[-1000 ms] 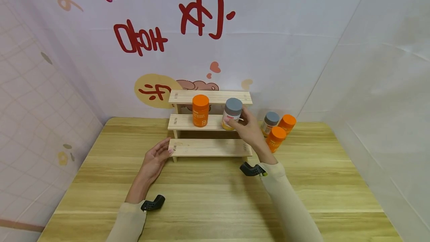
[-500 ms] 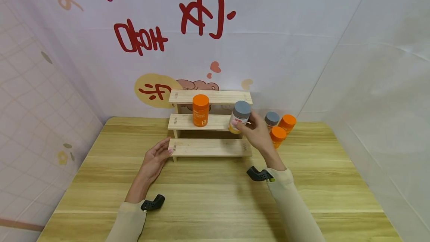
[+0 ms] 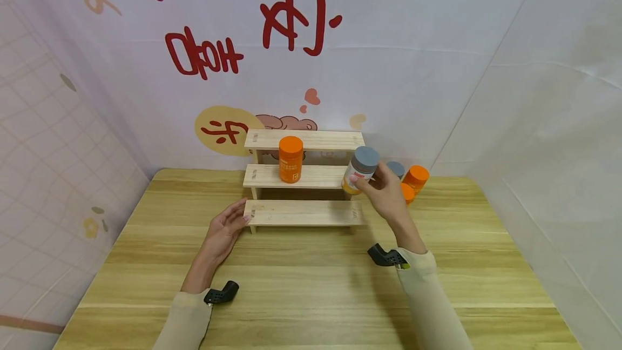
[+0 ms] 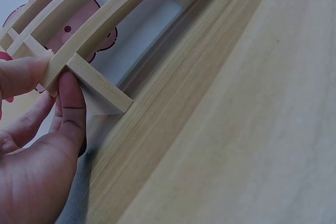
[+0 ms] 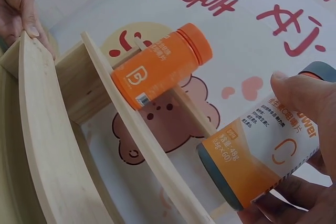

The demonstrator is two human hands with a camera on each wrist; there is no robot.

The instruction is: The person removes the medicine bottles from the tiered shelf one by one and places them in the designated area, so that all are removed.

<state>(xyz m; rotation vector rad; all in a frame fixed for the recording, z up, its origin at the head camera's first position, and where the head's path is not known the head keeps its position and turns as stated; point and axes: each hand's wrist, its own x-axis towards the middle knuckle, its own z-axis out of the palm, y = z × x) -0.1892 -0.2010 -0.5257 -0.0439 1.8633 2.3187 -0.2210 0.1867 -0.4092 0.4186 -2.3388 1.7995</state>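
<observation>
My right hand [image 3: 387, 194] grips a pill bottle [image 3: 360, 170] with a grey lid and a white and orange label. The bottle tilts slightly at the right end of the middle tier; in the right wrist view its base appears raised off the board. My left hand [image 3: 227, 234] pinches the left end of the lowest tier of a three-tier wooden shelf [image 3: 303, 213], thumb on top and fingers beneath in the left wrist view. An orange pill bottle [image 3: 290, 160] stands on the middle tier, left of centre.
Right of the shelf, behind my right hand, stand a grey-lidded bottle [image 3: 396, 168] and two orange bottles, one [image 3: 416, 177] behind the other [image 3: 407, 192]. They are partly hidden. The wood-grain table [image 3: 301, 285] meets a printed wall covering [image 3: 398, 69] at the back.
My right hand has carried the grey-lidded bottle rightward along the middle tier to its right end, tilting it a little more. It now covers more of the bottles behind. My left hand stays put.
</observation>
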